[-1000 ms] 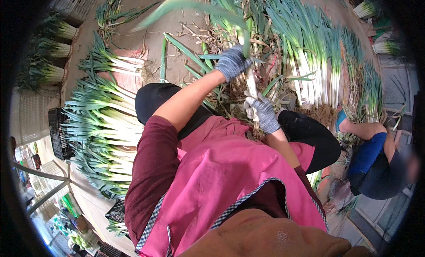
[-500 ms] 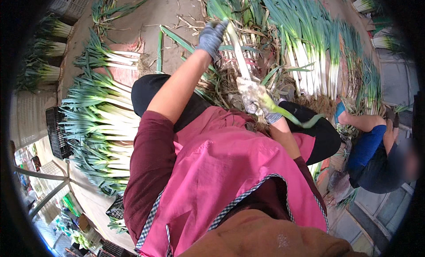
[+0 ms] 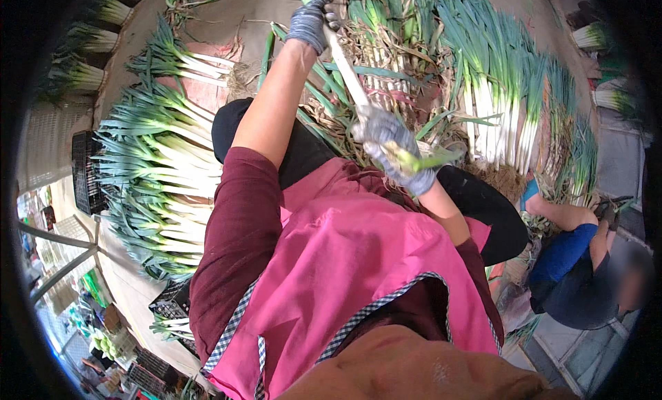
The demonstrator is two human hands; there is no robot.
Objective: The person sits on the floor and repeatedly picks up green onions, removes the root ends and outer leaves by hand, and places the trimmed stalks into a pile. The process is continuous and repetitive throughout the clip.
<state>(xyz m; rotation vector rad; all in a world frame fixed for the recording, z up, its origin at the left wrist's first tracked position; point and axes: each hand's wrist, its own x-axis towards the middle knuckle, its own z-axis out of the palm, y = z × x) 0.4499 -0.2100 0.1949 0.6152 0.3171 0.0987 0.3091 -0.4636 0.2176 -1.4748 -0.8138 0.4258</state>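
A leek (image 3: 347, 70) with a long white shaft slants across in front of me. My left hand (image 3: 314, 21), in a grey striped glove, is closed around its upper part, where the green begins. My right hand (image 3: 394, 146), gloved as well, is closed at the lower end and hides the roots. A pale green leaf strip (image 3: 414, 160) lies across the right hand, blurred at its tip. Just beyond the hands lies a bundle of untrimmed leeks (image 3: 383, 58) with dry outer leaves.
Cleaned leeks (image 3: 183, 165) lie in a long row on my left, and another row of leeks (image 3: 493, 117) lies at the right. Black crates (image 3: 88, 172) stand at far left. A co-worker (image 3: 576, 276) sits at the right.
My left hand has moved up and left with the leek. The right hand has come up over its root end, and the leaf strip that hung out to the right now lies across that hand.
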